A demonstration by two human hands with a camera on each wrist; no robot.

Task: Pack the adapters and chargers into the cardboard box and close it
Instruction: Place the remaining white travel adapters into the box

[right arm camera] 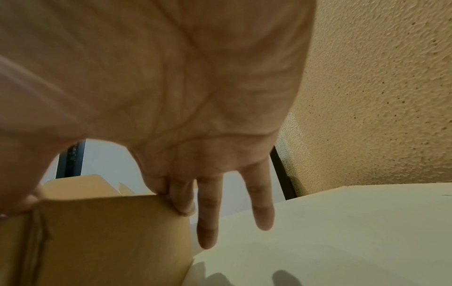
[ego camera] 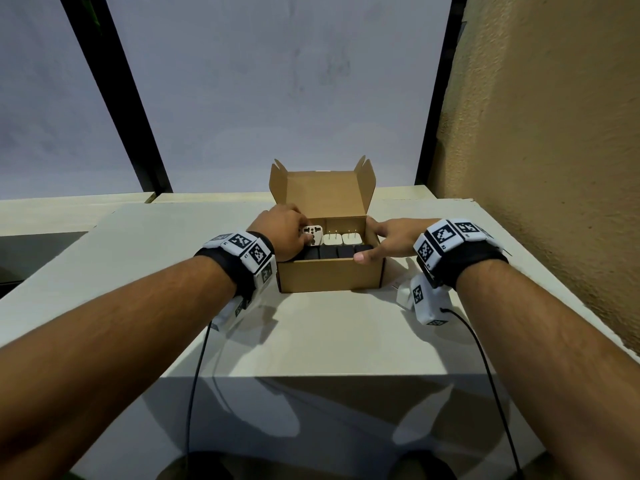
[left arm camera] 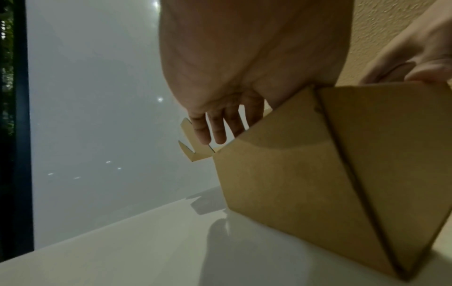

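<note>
Counter [ego camera: 329,341] pale and broad, carrying cardboard box [ego camera: 329,277] near far edge. Box light, stiffish, lid upright behind; probably best steadied by side walls. Right hand [ego camera: 391,240] spread flat over box's right rim, fingers straight. Left hand [ego camera: 282,230] at box's left rim, pinching white adapter [ego camera: 313,234]. White chargers [ego camera: 343,239] beside it; black chargers [ego camera: 332,252] nearer front. Rough wall [ego camera: 554,133] right of box.

Pale off-white table [ego camera: 322,344], open cardboard box [ego camera: 329,277] standing directly on it, near its far edge
</note>
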